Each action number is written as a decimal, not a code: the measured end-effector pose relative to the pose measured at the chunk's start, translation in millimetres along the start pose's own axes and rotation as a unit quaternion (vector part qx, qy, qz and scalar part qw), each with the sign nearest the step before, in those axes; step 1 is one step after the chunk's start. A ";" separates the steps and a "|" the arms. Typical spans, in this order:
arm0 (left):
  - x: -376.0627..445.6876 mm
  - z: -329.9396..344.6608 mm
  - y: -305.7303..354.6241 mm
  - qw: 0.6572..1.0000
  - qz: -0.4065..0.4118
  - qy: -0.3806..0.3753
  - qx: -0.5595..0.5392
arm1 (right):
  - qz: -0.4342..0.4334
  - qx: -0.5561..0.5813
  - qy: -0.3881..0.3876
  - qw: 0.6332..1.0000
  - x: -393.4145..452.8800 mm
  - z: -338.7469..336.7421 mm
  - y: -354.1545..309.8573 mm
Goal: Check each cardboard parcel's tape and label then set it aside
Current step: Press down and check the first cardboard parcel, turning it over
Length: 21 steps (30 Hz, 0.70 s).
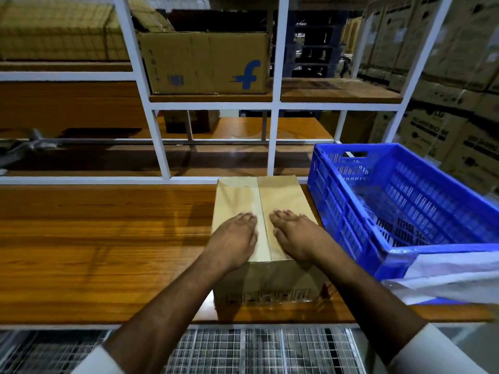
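While both hands lie flat on its lid, the parcel sits on the wooden bench straight ahead of the person, its long axis running away from the body toward the white rack. In the head view, the only one given, the left hand rests on the left flap and the right hand on the right flap, fingers straight and pointing forward, gripping nothing. The strip of clear tape runs down the centre seam between them, along that same long axis, and neither palm covers it. The near half of the seam lies in the gap between the two hands; the far half is beyond the fingertips, so checking it would mean sliding forward, I judge.

No label shows on the top. The near end face carries a row of printed marks, too dim to read, so whether a label sits there or on a hidden side I cannot tell.

The blue crate stands just beside the parcel's right side, tilted a little, with a white plastic sheet over its near corner. The right hand is the nearer to it. The bare stretch of bench lies to the left, nearer the left hand. Which side is meant for setting aside cannot be read here; either way the parcel would travel sideways, across its long axis.
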<state>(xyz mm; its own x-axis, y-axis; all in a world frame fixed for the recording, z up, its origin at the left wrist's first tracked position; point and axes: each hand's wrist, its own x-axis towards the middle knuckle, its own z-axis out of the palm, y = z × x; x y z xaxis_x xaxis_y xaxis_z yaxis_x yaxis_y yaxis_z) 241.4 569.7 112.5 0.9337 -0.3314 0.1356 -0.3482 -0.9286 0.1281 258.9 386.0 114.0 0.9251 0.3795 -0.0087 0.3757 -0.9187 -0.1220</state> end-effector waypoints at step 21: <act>-53.5 5.1 21.5 0.999 0.025 0.034 -0.009 | -0.032 0.007 0.049 0.998 -52.0 12.3 -29.8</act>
<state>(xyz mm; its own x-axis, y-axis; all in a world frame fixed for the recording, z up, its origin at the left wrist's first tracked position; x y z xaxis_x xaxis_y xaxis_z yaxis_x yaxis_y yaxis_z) 184.4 566.7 103.0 0.9073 -0.3653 0.2084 -0.3969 -0.9076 0.1372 199.0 395.0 105.9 0.9004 0.4239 0.0975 0.4339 -0.8911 -0.1332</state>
